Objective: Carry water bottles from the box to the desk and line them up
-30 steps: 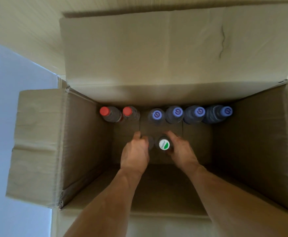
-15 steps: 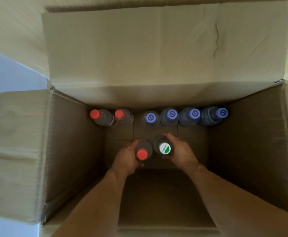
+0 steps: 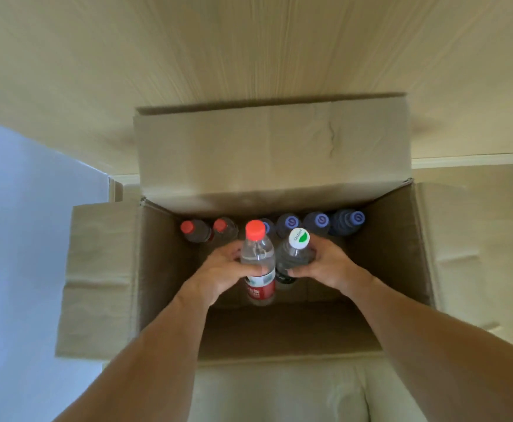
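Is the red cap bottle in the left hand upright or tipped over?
Upright. The red-capped bottle has its cap on top and red label below, gripped around its body by the left hand, above the box floor.

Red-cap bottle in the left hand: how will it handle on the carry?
The red-cap bottle looks full of clear water, so probably heavy for its size. The left hand grips its smooth clear upper body above the red label, which may be slippery. Tall and narrow, it could tip when set down.

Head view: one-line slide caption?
Left hand grips a red-capped bottle, right hand a white-capped bottle, above the open box.
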A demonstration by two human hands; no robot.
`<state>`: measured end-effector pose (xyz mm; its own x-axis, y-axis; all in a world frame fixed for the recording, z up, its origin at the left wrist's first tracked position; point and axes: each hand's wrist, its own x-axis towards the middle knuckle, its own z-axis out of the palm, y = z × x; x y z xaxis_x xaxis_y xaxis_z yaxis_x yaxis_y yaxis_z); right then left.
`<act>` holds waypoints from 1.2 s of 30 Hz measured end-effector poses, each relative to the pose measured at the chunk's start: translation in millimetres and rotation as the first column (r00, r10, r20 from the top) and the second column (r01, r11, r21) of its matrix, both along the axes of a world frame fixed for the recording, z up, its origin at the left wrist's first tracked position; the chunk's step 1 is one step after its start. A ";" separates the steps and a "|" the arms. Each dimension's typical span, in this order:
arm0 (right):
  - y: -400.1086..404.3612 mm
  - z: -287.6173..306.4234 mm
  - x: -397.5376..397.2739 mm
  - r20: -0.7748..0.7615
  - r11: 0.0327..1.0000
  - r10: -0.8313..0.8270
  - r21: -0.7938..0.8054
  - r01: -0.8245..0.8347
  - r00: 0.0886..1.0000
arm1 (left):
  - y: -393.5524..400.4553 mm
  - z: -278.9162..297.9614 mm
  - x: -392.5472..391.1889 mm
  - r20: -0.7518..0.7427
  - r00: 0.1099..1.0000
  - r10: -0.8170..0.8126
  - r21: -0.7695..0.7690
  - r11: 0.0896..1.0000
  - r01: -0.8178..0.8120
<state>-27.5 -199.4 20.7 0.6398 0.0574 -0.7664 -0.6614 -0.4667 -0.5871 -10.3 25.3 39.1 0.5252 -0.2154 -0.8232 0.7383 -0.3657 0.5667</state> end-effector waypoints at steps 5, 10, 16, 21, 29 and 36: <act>-3.9 69.9 24.0 -0.148 0.949 -0.160 0.248 0.193 0.976 | -7.9 62.6 15.9 -0.095 0.982 0.166 -0.116 0.978 -0.176; -8.3 131.5 33.1 -0.256 0.864 -0.284 0.351 0.362 0.924 | -18.0 124.7 31.0 -0.093 0.974 0.208 -0.224 0.949 -0.224; -8.3 209.8 31.1 -0.335 0.753 -0.459 0.345 0.561 0.823 | -30.8 201.5 40.9 -0.091 0.989 0.113 -0.281 0.950 -0.135; -23.4 259.4 32.5 -0.344 0.722 -0.524 0.305 0.621 0.779 | -43.2 256.1 45.8 -0.071 0.997 0.038 -0.298 0.953 -0.057; -47.2 328.0 23.0 -0.423 0.573 -0.568 0.412 0.708 0.706 | -68.5 325.4 31.8 0.036 0.993 0.109 -0.276 0.956 -0.095; -71.9 399.1 14.4 -0.441 0.432 -0.596 0.528 0.731 0.671 | -99.5 388.4 27.4 0.001 0.995 0.098 -0.314 0.945 -0.093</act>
